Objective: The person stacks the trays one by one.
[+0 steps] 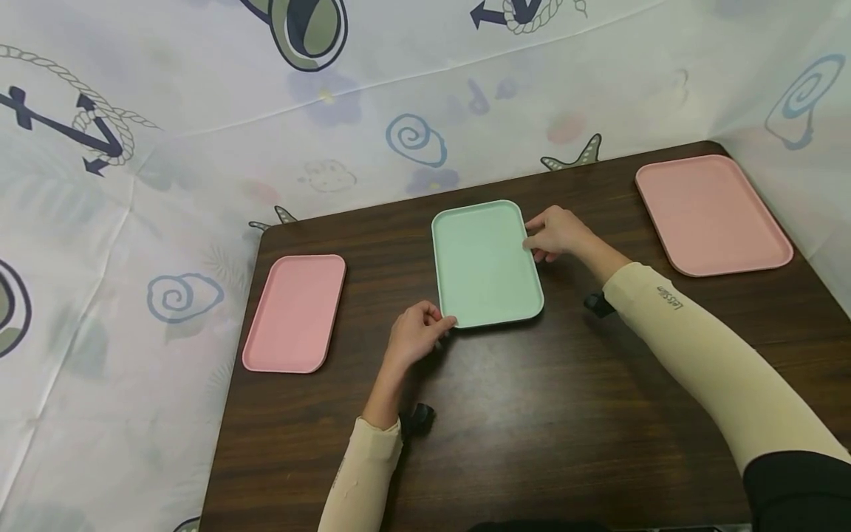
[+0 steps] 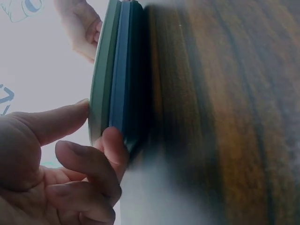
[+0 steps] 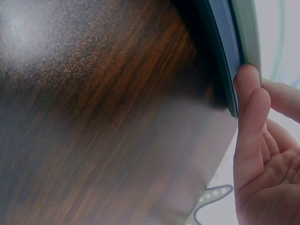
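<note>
A light green tray (image 1: 488, 266) lies at the middle of the table, its inside bare. Beneath it, a blue tray (image 2: 120, 79) and a dark layer (image 2: 135, 65) show edge-on in both wrist views, stacked under the green rim. My left hand (image 1: 414, 336) pinches the green tray's near left corner, thumb on the upper rim and a fingertip beneath, beside the blue edge. At the right side edge, my right hand (image 1: 560, 231) pinches the same tray, thumb nearest me. In the right wrist view its fingertips (image 3: 248, 77) overlap the green and blue edges.
Left of the stack lies a pink tray (image 1: 295, 314); a larger pink tray (image 1: 714, 214) lies at the far right. Patterned cloth (image 1: 366, 148) hangs behind the dark wooden table (image 1: 505, 421). Small black devices (image 1: 419, 419) sit at both wrists.
</note>
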Motion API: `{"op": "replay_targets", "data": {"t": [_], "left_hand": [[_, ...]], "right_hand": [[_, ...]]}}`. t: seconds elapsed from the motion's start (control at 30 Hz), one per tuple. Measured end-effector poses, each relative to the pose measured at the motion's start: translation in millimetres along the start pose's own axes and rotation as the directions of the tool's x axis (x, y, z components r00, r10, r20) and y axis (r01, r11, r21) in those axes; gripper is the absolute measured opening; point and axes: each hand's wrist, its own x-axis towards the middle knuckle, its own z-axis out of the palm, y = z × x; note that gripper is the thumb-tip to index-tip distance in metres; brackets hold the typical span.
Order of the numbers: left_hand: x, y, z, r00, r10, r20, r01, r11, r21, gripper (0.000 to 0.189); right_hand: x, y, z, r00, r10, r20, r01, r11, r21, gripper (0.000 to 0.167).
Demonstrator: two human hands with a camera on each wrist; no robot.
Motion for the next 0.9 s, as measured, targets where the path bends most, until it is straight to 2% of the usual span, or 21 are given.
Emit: {"op": "replay_targets", "data": {"t": [0.13, 0.37, 0.9], "left_hand": [[-0.1, 2.3, -1.1, 0.999, 0.016, 0.032, -0.017, 0.999, 0.040, 0.028], [-1.9, 4.3, -2.6, 1.000, -0.001, 0.025, -0.002, 0.995, 0.101, 0.029], [-1.0, 2.0, 1.9, 1.000, -0.012, 0.021, 0.010, 0.996, 0.091, 0.030]], "right_hand": [[0.4, 1.0, 1.2, 1.000, -0.003, -0.007, 0.003, 1.000, -0.001, 0.050], [1.0, 2.8, 3.6, 1.000, -0.028, -0.014, 0.028, 0.999, -0.017, 0.050], [0.3, 5.6, 3.2, 1.000, -0.005, -0.009, 0.005, 1.000, 0.018, 0.052]]}}
